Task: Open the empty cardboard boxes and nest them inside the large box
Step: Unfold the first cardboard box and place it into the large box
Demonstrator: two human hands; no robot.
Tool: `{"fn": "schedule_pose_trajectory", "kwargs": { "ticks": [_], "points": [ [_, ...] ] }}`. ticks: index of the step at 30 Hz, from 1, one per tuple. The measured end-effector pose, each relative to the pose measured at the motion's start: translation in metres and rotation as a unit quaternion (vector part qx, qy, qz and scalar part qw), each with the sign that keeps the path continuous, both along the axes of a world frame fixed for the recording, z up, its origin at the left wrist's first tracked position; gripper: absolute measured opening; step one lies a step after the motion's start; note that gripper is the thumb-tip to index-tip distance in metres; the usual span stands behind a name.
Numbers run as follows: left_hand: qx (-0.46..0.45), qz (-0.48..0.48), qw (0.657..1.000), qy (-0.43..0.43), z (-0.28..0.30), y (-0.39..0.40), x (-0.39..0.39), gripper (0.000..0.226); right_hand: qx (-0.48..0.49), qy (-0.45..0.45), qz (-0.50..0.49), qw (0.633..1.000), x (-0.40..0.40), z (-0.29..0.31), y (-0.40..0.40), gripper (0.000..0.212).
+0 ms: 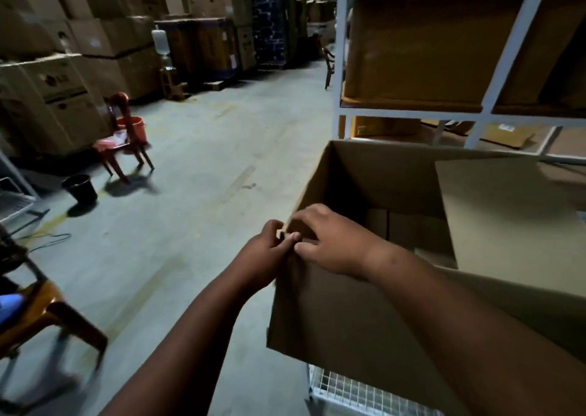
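Pinching the near-left top corner of the large open brown cardboard box [336, 308], my left hand [264, 258] and right hand [329, 241] meet there, fingers closed on its edge. That box sits on a white wire-mesh cart [345, 390], smaller cardboard boxes [409, 228] lying inside it.

I see a red plastic chair [122, 149] on the concrete floor [203, 193], an orange bucket [132, 127] just behind it and a black bucket [80, 188] nearer me. Stacked cartons [54, 98] line the left wall. A white metal shelving rack [504, 51] stands at right, a wire cage [352, 393] below
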State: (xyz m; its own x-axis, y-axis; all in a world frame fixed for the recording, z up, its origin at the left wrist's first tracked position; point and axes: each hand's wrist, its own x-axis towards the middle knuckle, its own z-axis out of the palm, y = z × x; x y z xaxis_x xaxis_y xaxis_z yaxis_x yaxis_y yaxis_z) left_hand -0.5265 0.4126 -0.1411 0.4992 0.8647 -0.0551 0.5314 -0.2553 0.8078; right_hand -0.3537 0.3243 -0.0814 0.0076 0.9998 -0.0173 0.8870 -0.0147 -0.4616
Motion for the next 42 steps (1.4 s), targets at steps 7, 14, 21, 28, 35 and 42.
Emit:
{"fn": "schedule_pose_trajectory", "kwargs": {
  "ticks": [7,14,21,28,35,42],
  "points": [
    [0.379,-0.116,0.905,0.154,0.061,-0.075,0.092,0.035,-0.017,-0.214,-0.089,0.973,0.114,0.009,-0.070,0.051],
    [0.340,-0.198,0.903,0.174,0.052,-0.128,0.187,0.029,-0.099,-0.330,-0.024,0.938,0.176,0.022,-0.111,0.044],
    [0.331,-0.215,0.916,0.077,0.088,-0.170,0.233,0.044,0.106,-0.303,-0.059,0.945,0.215,0.119,-0.194,0.030],
    [0.298,-0.347,0.881,0.119,0.103,-0.267,0.335,0.071,0.165,-0.404,-0.343,0.832,0.295,0.141,-0.307,0.043],
    [0.340,-0.393,0.834,0.188,0.052,-0.300,0.384,0.063,0.065,0.095,-0.426,0.897,0.322,0.016,-0.341,0.058],
    [0.417,-0.386,0.809,0.148,0.029,-0.300,0.384,0.031,0.127,0.465,-0.397,0.781,0.302,-0.052,-0.321,0.044]
  ]
}}
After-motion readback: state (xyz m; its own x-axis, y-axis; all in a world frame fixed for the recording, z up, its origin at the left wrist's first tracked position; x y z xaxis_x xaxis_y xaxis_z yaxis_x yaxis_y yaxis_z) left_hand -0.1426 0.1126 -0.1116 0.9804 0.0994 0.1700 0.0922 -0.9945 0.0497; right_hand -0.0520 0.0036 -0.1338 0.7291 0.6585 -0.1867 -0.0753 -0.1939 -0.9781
